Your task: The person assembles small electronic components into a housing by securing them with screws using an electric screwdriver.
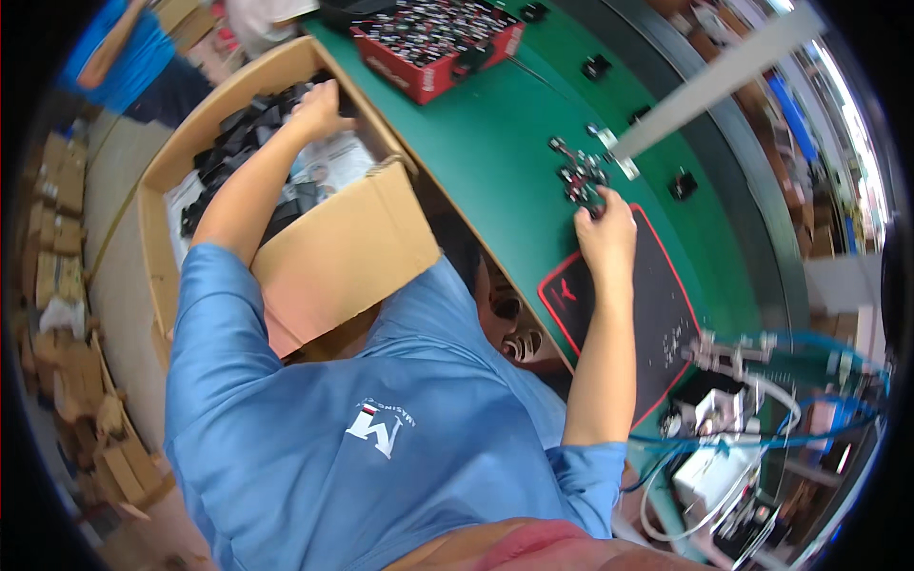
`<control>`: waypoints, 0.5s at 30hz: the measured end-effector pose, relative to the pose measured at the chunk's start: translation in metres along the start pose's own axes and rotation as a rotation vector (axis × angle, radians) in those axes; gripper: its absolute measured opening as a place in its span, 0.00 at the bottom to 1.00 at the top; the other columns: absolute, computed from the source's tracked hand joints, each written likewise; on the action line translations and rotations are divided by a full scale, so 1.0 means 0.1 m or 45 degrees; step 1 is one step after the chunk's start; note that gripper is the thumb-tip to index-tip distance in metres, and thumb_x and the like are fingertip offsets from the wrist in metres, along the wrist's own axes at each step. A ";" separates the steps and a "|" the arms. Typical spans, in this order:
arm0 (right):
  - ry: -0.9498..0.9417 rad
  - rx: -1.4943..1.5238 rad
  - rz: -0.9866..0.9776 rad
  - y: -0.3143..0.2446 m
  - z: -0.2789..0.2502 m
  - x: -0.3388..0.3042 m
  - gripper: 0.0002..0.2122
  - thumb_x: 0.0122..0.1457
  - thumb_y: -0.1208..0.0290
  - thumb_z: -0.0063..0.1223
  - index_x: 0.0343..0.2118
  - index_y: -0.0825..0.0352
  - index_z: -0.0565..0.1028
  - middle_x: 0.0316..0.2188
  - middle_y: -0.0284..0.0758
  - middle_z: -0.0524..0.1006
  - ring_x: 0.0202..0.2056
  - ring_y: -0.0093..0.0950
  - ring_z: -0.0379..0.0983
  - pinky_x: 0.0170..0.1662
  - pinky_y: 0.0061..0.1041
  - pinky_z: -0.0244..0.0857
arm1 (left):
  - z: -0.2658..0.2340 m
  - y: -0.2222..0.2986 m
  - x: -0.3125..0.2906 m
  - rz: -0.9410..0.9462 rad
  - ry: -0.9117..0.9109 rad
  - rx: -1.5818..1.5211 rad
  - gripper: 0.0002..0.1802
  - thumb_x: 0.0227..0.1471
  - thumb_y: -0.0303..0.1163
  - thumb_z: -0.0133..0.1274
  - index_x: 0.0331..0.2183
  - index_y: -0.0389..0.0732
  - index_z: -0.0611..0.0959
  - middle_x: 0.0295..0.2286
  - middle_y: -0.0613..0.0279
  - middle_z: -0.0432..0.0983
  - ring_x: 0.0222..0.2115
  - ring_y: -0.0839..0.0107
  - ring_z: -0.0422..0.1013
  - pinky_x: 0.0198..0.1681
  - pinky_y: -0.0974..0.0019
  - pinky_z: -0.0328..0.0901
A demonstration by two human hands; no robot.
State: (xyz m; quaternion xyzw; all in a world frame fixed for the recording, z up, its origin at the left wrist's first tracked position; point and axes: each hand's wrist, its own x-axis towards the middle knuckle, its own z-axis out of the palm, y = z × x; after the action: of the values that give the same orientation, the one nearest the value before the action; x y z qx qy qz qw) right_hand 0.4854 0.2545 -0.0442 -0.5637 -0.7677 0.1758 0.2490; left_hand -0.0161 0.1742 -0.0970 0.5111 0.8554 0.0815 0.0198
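My left hand (322, 112) reaches into the far end of a large cardboard box (352, 247), over a heap of black plastic parts (249, 133). Its fingertips are partly hidden, so whether they hold a part does not show. On the green table, my right hand (609, 233) has its fingers drawn together at the near edge of a small cluster of dark and shiny parts (577, 171). Something dark sits at those fingertips, too small to make out. The hand is just beyond the far left corner of a black mat (633, 305) with a red border.
A red box (409, 78) full of small parts stands at the table's far left. Several black pieces (682, 186) lie along a dark green strip at right. A grey post (714, 81) slants over the table. Tubed equipment (719, 447) stands at near right. Another person (124, 57) is at far left.
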 end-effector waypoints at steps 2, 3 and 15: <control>0.018 0.131 -0.036 0.03 0.01 -0.07 0.20 0.53 0.74 0.61 0.50 0.68 0.77 0.42 0.45 0.80 0.40 0.38 0.80 0.47 0.36 0.74 | 0.23 -0.13 0.03 0.022 -0.003 -0.077 0.43 0.41 0.40 0.72 0.55 0.33 0.72 0.51 0.37 0.74 0.56 0.42 0.69 0.60 0.49 0.65; -0.018 0.279 0.021 0.02 0.00 -0.11 0.19 0.53 0.75 0.62 0.50 0.68 0.77 0.41 0.43 0.81 0.38 0.35 0.81 0.45 0.34 0.75 | 0.27 -0.17 0.05 -0.002 -0.002 -0.060 0.42 0.42 0.39 0.71 0.55 0.32 0.72 0.51 0.37 0.74 0.55 0.43 0.70 0.59 0.49 0.66; 0.068 0.492 0.243 0.06 -0.41 -0.82 0.08 0.55 0.78 0.66 0.39 0.69 0.81 0.37 0.37 0.81 0.32 0.27 0.80 0.37 0.26 0.75 | -1.21 0.38 -0.96 0.108 -0.018 -1.041 0.41 0.48 0.29 0.69 0.60 0.34 0.68 0.54 0.53 0.70 0.52 0.70 0.68 0.57 0.67 0.64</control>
State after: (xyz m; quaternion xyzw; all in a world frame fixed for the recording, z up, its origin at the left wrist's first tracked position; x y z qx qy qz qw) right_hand 0.5332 0.1776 -0.0291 -0.5800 -0.6560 0.3275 0.3549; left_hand 0.0488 0.0927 0.0237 0.4965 0.7306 0.4119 0.2237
